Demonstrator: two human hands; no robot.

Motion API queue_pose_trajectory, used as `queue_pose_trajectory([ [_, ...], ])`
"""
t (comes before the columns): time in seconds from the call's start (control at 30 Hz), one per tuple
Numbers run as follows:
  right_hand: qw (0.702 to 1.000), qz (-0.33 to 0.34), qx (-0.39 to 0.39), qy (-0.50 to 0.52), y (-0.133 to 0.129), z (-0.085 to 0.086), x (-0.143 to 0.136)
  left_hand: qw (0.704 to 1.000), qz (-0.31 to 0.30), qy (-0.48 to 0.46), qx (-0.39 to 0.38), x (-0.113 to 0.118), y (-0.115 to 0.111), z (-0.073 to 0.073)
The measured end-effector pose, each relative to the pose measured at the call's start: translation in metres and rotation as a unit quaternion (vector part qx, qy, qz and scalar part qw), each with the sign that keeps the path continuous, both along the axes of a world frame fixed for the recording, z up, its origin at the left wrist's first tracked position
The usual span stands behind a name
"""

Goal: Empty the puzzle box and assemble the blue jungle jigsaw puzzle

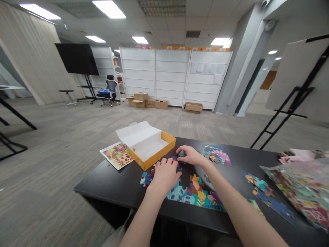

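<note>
My left hand [166, 174] lies palm down with its fingers spread over dark puzzle pieces, just in front of the open box. To its right and slightly farther back, my right hand [189, 155] pinches a small teal puzzle piece [182, 153] between thumb and fingers. A joined section of puzzle [185, 196], teal with plants and an orange figure, lies near the table's front edge, partly behind my right forearm. Blue pieces [146, 178] show left of my left hand. Another joined section with a pink shape [221, 156] lies at the back right.
An open yellow box [156, 155] with its white lid raised stands at the table's back left, beside a picture sheet [118, 155]. On the right are more joined pieces [279, 206] and a plastic bag of pieces [305, 185] on the black table [110, 185].
</note>
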State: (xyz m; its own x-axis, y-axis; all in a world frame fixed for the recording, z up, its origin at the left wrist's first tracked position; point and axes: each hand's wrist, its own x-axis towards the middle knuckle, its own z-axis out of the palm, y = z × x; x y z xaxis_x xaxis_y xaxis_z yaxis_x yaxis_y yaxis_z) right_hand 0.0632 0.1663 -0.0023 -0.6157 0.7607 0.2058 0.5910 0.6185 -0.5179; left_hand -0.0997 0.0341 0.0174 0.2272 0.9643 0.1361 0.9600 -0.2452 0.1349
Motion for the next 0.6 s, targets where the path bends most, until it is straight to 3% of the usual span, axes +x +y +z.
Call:
queue_pose_trajectory([
  [0.17,0.997,0.041,0.045,-0.044,0.005,-0.007,0.018,1.0,-0.001,0.015,0.022,0.003,-0.004,-0.005],
  [0.4,0.996,-0.023,0.049,-0.072,0.007,-0.006,0.029,0.998,-0.013,0.024,0.054,0.004,-0.002,-0.019],
  [0.6,0.994,-0.063,0.074,-0.052,0.01,-0.005,0.029,0.998,-0.018,0.019,0.057,0.003,-0.003,-0.018],
])
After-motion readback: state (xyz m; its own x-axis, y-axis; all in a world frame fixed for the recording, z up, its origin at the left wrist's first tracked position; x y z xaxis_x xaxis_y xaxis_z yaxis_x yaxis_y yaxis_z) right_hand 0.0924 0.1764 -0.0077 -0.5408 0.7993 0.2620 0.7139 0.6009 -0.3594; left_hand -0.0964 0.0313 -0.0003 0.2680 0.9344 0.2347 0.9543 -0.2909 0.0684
